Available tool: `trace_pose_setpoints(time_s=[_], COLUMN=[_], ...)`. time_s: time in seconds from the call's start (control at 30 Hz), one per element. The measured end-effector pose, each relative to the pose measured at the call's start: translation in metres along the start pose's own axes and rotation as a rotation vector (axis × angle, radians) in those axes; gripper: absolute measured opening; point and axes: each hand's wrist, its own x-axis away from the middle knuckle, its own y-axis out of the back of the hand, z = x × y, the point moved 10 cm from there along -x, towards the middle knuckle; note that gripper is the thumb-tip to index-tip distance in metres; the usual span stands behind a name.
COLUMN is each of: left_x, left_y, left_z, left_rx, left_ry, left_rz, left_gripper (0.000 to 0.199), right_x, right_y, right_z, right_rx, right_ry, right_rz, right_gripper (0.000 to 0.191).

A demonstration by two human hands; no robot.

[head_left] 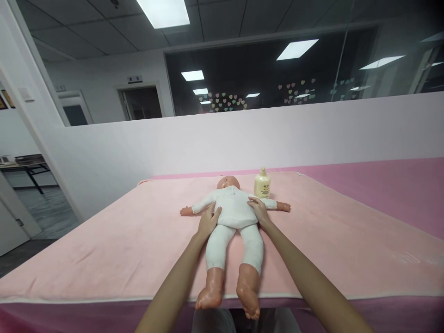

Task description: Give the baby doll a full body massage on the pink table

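A baby doll (234, 210) in a white long-sleeved top and white trousers lies on its back, arms spread and bare feet toward me. My left hand (209, 221) is against the left side of its waist, thumb over the cloth and the other fingers partly hidden along the side. On the opposite side, my right hand (260, 212) curves over the edge of the torso, fingertips on the top. Between them the two hands hold the doll's trunk. Just beyond the doll's right-side arm stands a pale yellow pump bottle (262, 185), apart from my right hand.
A light pink blanket (114, 249) covers the table, over a darker pink cloth (388, 194). Behind rises a low white wall (243, 138) topped by glass. To the left are a doorway and a black-legged table (33, 173). My knees (213, 320) show under the table's front edge.
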Motion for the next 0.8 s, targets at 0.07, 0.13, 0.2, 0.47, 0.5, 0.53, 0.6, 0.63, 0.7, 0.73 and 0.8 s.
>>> trace_pose_setpoints(time_s=[0.07,0.13,0.2,0.47,0.5,0.53,0.6,0.63,0.7,0.73,0.8], left_x=[-0.0001,-0.0003,-0.0006,-0.0015,-0.0015,-0.0015,-0.0015,-0.0015,-0.0015,-0.0015,-0.0014], left_y=[-0.0002,-0.0006,-0.0011,-0.002,-0.002,-0.0021,-0.0027,-0.0029,-0.003,-0.0028,-0.0026], left_z=[-0.0008,-0.0005,0.0005,0.0001,0.0002,0.0005,0.0013,0.0017,0.0018,0.0017,0.0014], left_rx=[-0.012,-0.026,-0.041,-0.055,-0.059,-0.061,-0.061,-0.057,-0.047,-0.043,-0.042], left_ry=[-0.004,0.0,0.008,-0.016,-0.018,-0.017,-0.011,-0.009,-0.006,-0.005,-0.004], left_rz=[0.004,0.009,0.014,0.018,0.017,0.016,0.02,0.022,0.024,0.023,0.023], left_gripper=[0.052,0.052,0.052,0.052,0.052,0.053,0.053,0.053,0.053,0.053,0.053], right_x=[-0.0004,-0.0001,0.0005,0.0003,0.0,-0.0003,-0.001,-0.0013,-0.0018,-0.002,-0.0025], right_y=[0.0005,0.0014,0.0023,0.0017,0.0014,0.0013,0.0016,0.0018,0.0021,0.002,0.0015], right_z=[-0.0008,-0.0009,-0.0001,0.0078,0.0074,0.0062,0.0026,0.0013,0.0006,0.0009,0.0008], right_rx=[-0.013,-0.034,-0.054,-0.014,-0.009,-0.008,-0.013,-0.016,-0.01,-0.003,0.011], right_ry=[0.002,0.003,0.008,0.091,0.089,0.079,0.048,0.037,0.037,0.044,0.051], right_rz=[-0.005,-0.015,-0.024,-0.02,-0.018,-0.018,-0.023,-0.027,-0.032,-0.032,-0.027], right_gripper=[0.043,0.042,0.039,0.035,0.035,0.036,0.038,0.039,0.039,0.039,0.039])
